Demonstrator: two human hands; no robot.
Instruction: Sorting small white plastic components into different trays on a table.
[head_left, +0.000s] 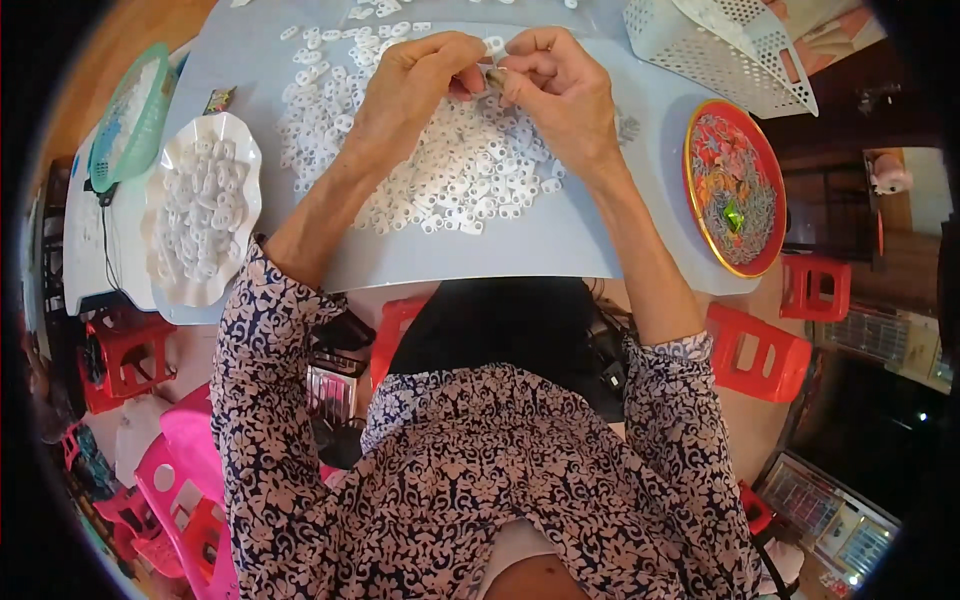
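Both hands meet above the far middle of the table. The left hand [415, 85] and the right hand [555, 85] are closed in a pinch on one small part [495, 75], held between the fingertips of both, just above the heap. The part's exact shape is too small to tell.

Directly beneath the hands lies a loose pile of small white plastic pieces [450, 170], spread over a pale blue-grey sheet [520, 250] that covers the tabletop. The sheet's near edge curves toward the person's body.

To the left of the pile, a white scalloped dish [235, 150] rests on the sheet and is filled with more of the same white pieces. Farther left, a teal mesh basket [135, 105] stands tilted at the table edge. To the right of the pile, a round red tray with a gold rim [700, 150] holds thin metallic pieces. Beyond it, at the far right corner, a white perforated basket [690, 50] lies on its side.

Below the table, red plastic stools [770, 350] stand on the right and left. Pink plastic chairs [185, 470] are at lower left. The person wears a navy floral-print top [480, 470].
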